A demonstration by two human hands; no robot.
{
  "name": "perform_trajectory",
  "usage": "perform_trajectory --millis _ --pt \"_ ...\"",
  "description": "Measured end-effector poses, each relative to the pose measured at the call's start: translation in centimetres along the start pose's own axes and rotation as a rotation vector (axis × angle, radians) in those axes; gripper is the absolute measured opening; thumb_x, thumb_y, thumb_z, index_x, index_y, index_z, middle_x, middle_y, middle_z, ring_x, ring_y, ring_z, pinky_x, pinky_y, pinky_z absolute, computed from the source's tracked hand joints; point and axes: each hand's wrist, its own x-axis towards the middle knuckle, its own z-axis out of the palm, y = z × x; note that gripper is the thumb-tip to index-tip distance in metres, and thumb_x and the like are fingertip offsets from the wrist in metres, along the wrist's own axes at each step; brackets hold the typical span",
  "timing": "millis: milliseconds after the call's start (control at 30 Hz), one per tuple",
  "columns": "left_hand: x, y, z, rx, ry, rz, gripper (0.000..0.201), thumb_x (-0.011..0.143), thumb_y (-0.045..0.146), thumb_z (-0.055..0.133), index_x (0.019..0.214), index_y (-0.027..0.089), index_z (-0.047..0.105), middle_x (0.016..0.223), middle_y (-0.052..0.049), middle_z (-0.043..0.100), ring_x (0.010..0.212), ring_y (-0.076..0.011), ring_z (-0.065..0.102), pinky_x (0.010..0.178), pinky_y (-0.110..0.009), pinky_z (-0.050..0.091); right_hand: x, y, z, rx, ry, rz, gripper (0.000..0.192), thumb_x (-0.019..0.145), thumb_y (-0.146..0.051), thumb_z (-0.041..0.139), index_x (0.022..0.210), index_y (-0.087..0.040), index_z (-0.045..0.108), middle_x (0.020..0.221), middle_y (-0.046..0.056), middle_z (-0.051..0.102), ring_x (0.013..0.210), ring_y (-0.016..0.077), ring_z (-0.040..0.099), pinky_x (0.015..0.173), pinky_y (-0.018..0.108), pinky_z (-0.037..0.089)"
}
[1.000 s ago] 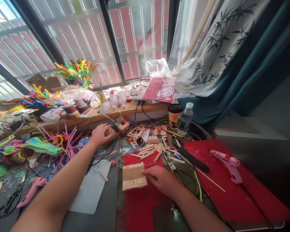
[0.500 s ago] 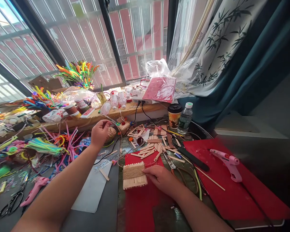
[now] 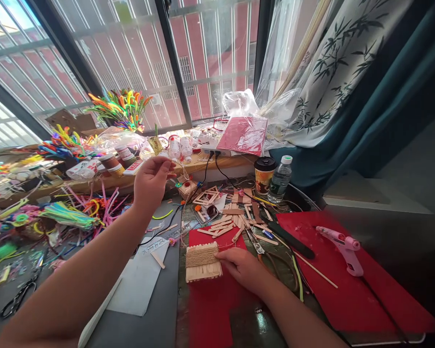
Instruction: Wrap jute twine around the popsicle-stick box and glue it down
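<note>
Lifted since 1 s ago: left hand (image 3: 151, 182) has come up off the twine ball near the sill & now sits raised above the desk, thumb & fingertips pinched shut on a thin tan jute string (image 3: 181, 200) that runs down toward the work. Ball itself can't be made out now.

Right hand (image 3: 243, 267) hasn't moved; it lies flat on the red felt sheet (image 3: 217, 304), fingertips pressing the right edge of the small raft of pale wooden craft sticks wrapped in jute twine (image 3: 202, 262), mid-desk, just left of that hand. Not a closed grasp, more a hold-down.

Handling, my read: raft is light, stiff, prob. only glued, so joints could crack if twisted; best held by the edges, flat. String is soft, limp, fuzzy, grips OK under a pinch, slack otherwise.

Nearby: loose craft sticks (image 3: 226, 223), pink hot-glue gun (image 3: 342, 247) well to the right, clear plastic water bottle (image 3: 280, 179), black-handled scissors (image 3: 16, 302) far left.
</note>
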Motion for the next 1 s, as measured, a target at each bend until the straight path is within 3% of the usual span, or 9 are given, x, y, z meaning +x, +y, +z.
perform_trajectory --millis 233,300,367,467,533,633,733,867,1000 --pt "1.8 7.9 5.2 -0.190 -0.088 0.231 0.003 0.098 0.026 0.069 0.101 0.025 0.071 0.088 0.003 0.069 0.084 -0.0117 0.074 0.084 -0.032 0.064 0.0 0.2 0.2 0.016 -0.002 -0.001 0.030 0.103 -0.021 0.058 0.124 -0.025 0.078 0.117 0.008 0.082 0.109 0.0248 0.077 0.100 0.040 0.060" --pt "1.3 9.6 6.5 -0.187 -0.165 0.254 0.004 0.098 0.025 0.070 0.102 0.025 0.071 0.091 0.003 0.070 0.088 -0.0136 0.075 0.089 -0.036 0.064 0.0 0.3 0.2 0.014 -0.003 -0.002 0.030 0.103 -0.021 0.058 0.124 -0.025 0.078 0.118 0.008 0.082 0.109 0.0245 0.077 0.100 0.039 0.060" --pt "0.8 10.0 7.3 -0.108 -0.335 0.211 0.005 0.097 0.027 0.070 0.101 0.025 0.072 0.095 0.002 0.072 0.095 -0.0170 0.076 0.091 -0.039 0.064 -0.1 0.3 0.2 0.007 -0.004 0.002 0.030 0.103 -0.020 0.058 0.124 -0.025 0.078 0.118 0.008 0.082 0.109 0.0244 0.077 0.100 0.039 0.060" --pt "-0.8 8.0 7.3 0.183 -0.689 0.149 0.024 0.095 0.027 0.071 0.118 0.026 0.071 0.122 -0.005 0.073 0.112 -0.0237 0.073 0.095 -0.041 0.063 -0.1 0.4 0.2 -0.007 -0.008 0.001 0.030 0.103 -0.019 0.057 0.124 -0.024 0.078 0.118 0.008 0.082 0.109 0.0247 0.077 0.099 0.039 0.059" --pt "-3.0 5.9 6.6 0.460 -0.737 0.217 0.035 0.092 0.028 0.073 0.127 0.026 0.066 0.136 -0.009 0.067 0.123 -0.0283 0.067 0.104 -0.045 0.058 -0.1 0.4 0.2 -0.018 -0.008 -0.002 0.031 0.102 -0.018 0.058 0.125 -0.024 0.078 0.117 0.008 0.082 0.108 0.0251 0.077 0.099 0.040 0.059" --pt "-8.0 3.4 5.1 0.697 -0.831 0.229 0.016 0.099 0.034 0.062 0.111 0.024 0.066 0.115 -0.010 0.071 0.116 -0.0295 0.067 0.102 -0.046 0.054 -0.1 0.5 0.2 -0.021 -0.008 -0.002 0.032 0.100 -0.015 0.059 0.124 -0.023 0.078 0.116 0.008 0.082 0.108 0.0250 0.077 0.099 0.039 0.059" --pt "-13.5 2.1 3.6 0.752 -1.051 0.077 0.040 0.092 0.056 0.069 0.116 0.025 0.065 0.114 -0.012 0.072 0.109 -0.0319 0.068 0.093 -0.044 0.056 0.0 0.4 0.0 -0.015 -0.020 0.001 0.033 0.099 -0.013 0.058 0.123 -0.023 0.078 0.116 0.007 0.083 0.107 0.0239 0.077 0.098 0.038 0.059" --pt "-18.2 0.5 3.1 0.750 -1.164 -0.071 0.113 0.061 0.063 0.090 0.154 0.019 0.043 0.156 -0.021 0.052 0.142 -0.0441 0.050 0.115 -0.057 0.043 0.0 0.3 0.0 -0.002 -0.037 0.001 0.034 0.099 -0.011 0.056 0.124 -0.022 0.077 0.119 0.008 0.082 0.110 0.0250 0.076 0.101 0.039 0.057" --pt "-19.5 -0.7 3.3 0.736 -1.120 -0.166 0.114 0.063 0.038 0.087 0.161 0.017 0.034 0.147 -0.020 0.059 0.136 -0.0422 0.055 0.115 -0.056 0.043 -0.1 0.0 -0.1 0.010 -0.003 0.031 0.034 0.099 -0.013 0.059 0.129 -0.023 0.072 0.120 0.008 0.080 0.108 0.0250 0.075 0.099 0.038 0.056"
